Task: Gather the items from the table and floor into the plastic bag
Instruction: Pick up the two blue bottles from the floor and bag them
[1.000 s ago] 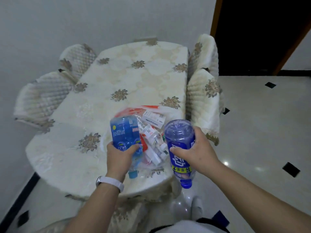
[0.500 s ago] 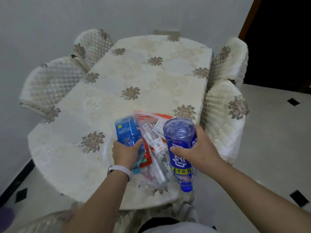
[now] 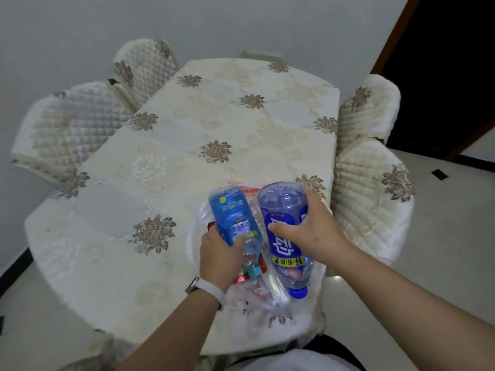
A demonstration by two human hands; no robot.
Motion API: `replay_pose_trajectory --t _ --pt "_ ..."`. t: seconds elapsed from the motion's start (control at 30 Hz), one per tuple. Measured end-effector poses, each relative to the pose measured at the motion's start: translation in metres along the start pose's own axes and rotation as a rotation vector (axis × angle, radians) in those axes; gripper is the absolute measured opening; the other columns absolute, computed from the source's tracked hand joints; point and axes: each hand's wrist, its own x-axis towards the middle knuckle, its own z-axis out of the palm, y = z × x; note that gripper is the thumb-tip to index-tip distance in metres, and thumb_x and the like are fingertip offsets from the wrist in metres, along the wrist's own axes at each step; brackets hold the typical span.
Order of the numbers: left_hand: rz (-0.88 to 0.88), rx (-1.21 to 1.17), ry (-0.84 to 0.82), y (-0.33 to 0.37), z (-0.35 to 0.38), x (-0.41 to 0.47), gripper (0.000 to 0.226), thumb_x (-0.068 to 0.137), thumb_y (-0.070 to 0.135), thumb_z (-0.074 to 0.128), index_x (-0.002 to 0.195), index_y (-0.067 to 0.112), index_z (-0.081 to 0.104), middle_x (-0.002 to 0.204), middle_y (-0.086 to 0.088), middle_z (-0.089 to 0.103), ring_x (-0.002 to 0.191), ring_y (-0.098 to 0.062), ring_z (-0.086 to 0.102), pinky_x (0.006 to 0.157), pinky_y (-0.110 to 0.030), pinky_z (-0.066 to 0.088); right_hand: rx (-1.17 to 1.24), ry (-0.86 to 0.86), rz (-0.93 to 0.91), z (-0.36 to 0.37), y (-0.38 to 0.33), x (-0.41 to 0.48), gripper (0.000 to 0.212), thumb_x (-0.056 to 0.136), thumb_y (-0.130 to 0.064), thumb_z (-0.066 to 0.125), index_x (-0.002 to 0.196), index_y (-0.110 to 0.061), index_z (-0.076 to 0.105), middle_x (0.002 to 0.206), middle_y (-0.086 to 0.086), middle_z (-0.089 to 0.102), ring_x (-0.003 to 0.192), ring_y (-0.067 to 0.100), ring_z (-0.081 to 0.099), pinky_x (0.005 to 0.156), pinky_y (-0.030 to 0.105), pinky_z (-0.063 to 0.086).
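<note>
My left hand (image 3: pixel 221 257) grips a light-blue bottle (image 3: pixel 231 214) with a teal cap, cap end toward me. My right hand (image 3: pixel 312 228) grips a larger dark-blue bottle (image 3: pixel 284 218) with a blue cap, also cap end toward me. Both bottles are held side by side just above a clear plastic bag (image 3: pixel 270 293) that lies on the near right part of the table (image 3: pixel 166 156). The bag holds red and white items, mostly hidden under the bottles and hands.
The table has a cream cloth with brown flower patches. Quilted chairs stand at its left (image 3: pixel 69 124) and right (image 3: pixel 372 199). A glossy tiled floor (image 3: pixel 442 236) lies to the right, with a dark doorway (image 3: pixel 442 62) behind it.
Both bottles have moved closer together and now sit over the bag, hiding most of its contents. The view has shifted, so the table appears more centred.
</note>
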Motion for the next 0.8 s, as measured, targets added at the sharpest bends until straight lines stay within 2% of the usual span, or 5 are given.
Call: replay_pose_trajectory --t 0.27,0.4,0.53,0.63,0.8 --pt "0.225 0.227 0.195 -0.005 -0.049 -0.009 0.039 0.087 0.030 0.066 0.121 0.013 0.059 0.116 -0.003 0.058 0.109 -0.019 0.054 0.089 -0.032 0.044 -0.069 -0.062 0.056 0.027 -0.010 0.024 0.068 0.059 -0.049 0.088 0.109 -0.035 0.044 0.105 -0.010 0.066 0.085 0.007 0.067 0.075 0.034 0.060" --pt "-0.107 0.262 0.135 -0.027 -0.066 0.015 0.063 0.086 0.040 0.067 0.137 0.006 0.048 0.136 -0.013 0.053 0.127 -0.029 0.048 0.101 -0.041 0.041 -0.124 -0.098 0.054 0.035 -0.010 0.034 0.073 0.059 -0.051 0.087 0.114 -0.030 0.045 0.109 -0.007 0.067 0.088 0.012 0.068 0.079 0.039 0.060" --pt "-0.258 0.014 0.035 -0.029 -0.069 0.033 0.028 0.090 0.025 0.060 0.086 -0.003 0.065 0.083 -0.017 0.070 0.082 -0.035 0.067 0.071 -0.041 0.052 -0.140 -0.130 0.057 0.038 -0.005 0.037 0.079 0.059 -0.052 0.087 0.122 -0.027 0.047 0.113 -0.007 0.067 0.088 0.012 0.068 0.078 0.039 0.060" --pt "-0.249 -0.198 0.089 -0.014 -0.068 0.031 0.023 0.093 0.016 0.056 0.082 -0.004 0.061 0.076 -0.017 0.066 0.064 -0.023 0.063 0.055 -0.029 0.044 -0.155 -0.153 0.068 0.040 -0.004 0.039 0.080 0.059 -0.053 0.087 0.122 -0.027 0.046 0.112 -0.008 0.066 0.088 0.012 0.068 0.076 0.036 0.060" --pt "-0.060 -0.442 0.184 0.032 -0.081 0.010 0.020 0.095 0.011 0.055 0.077 0.003 0.057 0.059 -0.003 0.056 0.055 -0.012 0.050 0.055 -0.021 0.041 -0.180 -0.183 0.077 0.044 -0.005 0.044 0.079 0.060 -0.054 0.087 0.121 -0.026 0.045 0.102 -0.010 0.061 0.082 0.012 0.067 0.066 0.026 0.057"
